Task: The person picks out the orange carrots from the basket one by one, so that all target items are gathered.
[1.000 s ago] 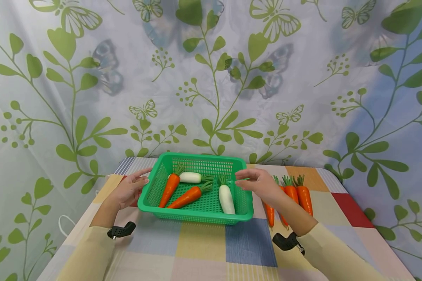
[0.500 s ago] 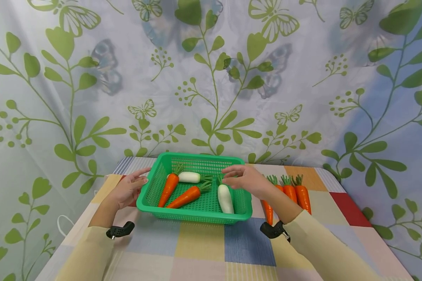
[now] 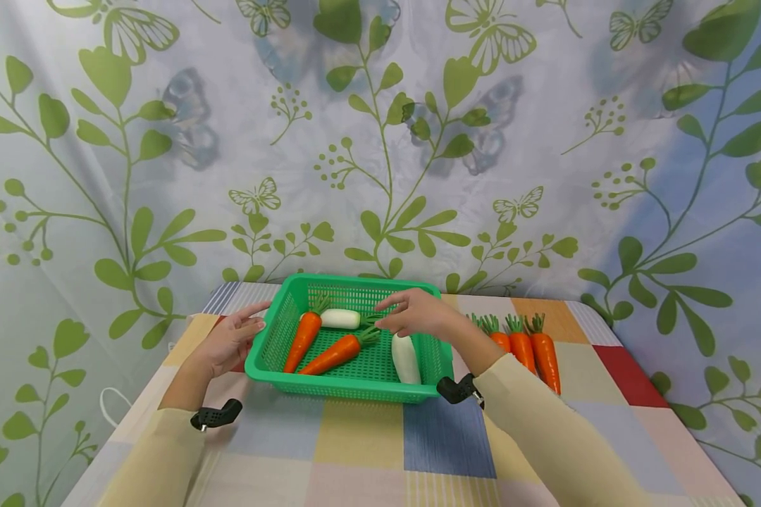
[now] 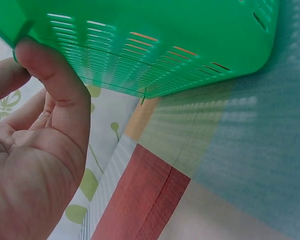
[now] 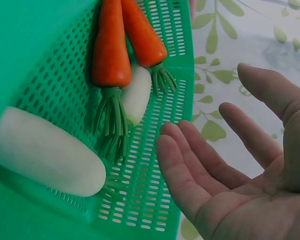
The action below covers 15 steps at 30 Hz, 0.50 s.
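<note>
Two bare hands work the green perforated plastic basket (image 3: 349, 384): left hand (image 3: 228, 343) rests fingers-straight against its left rim, thumb on the wall, gripping nothing, while right hand (image 3: 418, 315) hovers open, fingers spread, over the basket's right half above the white toy radish (image 3: 406, 359) lying there, holding nothing. Best lowered straight onto that radish, clear of the near orange toy carrot (image 3: 332, 354). Open patchwork tablecloth (image 3: 368, 451) lies in front; the loose row of carrots (image 3: 523, 348) crowds the right.

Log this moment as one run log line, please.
left hand: touches green basket rim | right hand: open over basket, nothing held | basket: two carrots, two white radishes | table: carrots right
</note>
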Motion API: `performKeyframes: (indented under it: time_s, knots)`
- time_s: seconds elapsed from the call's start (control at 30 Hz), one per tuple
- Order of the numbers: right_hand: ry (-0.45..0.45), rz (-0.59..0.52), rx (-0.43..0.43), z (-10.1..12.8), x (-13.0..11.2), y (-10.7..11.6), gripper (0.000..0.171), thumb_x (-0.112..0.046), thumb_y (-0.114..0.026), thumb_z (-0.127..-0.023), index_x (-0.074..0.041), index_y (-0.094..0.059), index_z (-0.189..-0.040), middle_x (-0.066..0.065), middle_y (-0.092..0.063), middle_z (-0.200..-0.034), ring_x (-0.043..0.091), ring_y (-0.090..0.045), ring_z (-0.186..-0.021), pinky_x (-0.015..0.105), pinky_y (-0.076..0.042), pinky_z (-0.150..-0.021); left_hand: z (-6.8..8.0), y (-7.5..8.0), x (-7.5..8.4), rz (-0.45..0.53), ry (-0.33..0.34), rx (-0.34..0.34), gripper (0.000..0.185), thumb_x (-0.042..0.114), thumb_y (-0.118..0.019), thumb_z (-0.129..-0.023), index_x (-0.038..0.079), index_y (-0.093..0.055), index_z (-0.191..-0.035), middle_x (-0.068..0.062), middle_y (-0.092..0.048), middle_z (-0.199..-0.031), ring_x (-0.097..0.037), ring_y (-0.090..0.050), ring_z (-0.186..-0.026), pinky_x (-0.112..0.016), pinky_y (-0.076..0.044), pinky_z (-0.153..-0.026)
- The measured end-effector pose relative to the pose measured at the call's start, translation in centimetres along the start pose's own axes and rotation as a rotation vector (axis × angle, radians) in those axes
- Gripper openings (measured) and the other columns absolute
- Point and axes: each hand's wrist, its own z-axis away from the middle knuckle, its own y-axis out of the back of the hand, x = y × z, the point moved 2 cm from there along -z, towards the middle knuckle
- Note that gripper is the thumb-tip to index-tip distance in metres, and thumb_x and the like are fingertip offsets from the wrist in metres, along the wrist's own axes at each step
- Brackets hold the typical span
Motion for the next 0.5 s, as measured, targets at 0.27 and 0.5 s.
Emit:
performKeyframes:
  time_s: [0.27, 0.5]
  knots:
    - [-0.048, 0.027, -0.050, -1.8, -0.4, -0.7, 0.040, -0.023, -0.079, -0.091, -0.021, -0.070, -0.129, 0.012, -0.074, -0.113, 0.021, -0.071, -0.094, 0.050, -0.057, -0.100, 0.2, 0.0, 0.2, 0.000, -0.010, -0.004, 0.066, 0.015, -0.049, -0.109, 0.007, -0.014, -0.164, 0.002, -0.067, -0.115, -0.011, -0.073, -0.102, -0.033, -0.062, -0.088]
    - [-0.076, 0.036, -0.088, -3.3, 0.2, -1.4, 0.037, -0.020, -0.080, -0.090, -0.021, -0.072, -0.126, 0.012, -0.070, -0.121, 0.022, -0.071, -0.095, 0.037, -0.062, -0.087, 0.1, 0.1, 0.2, 0.000, -0.019, -0.022, 0.068, 0.015, -0.050, -0.109, 0.004, -0.011, -0.164, 0.000, -0.066, -0.116, -0.012, -0.072, -0.104, -0.032, -0.062, -0.089]
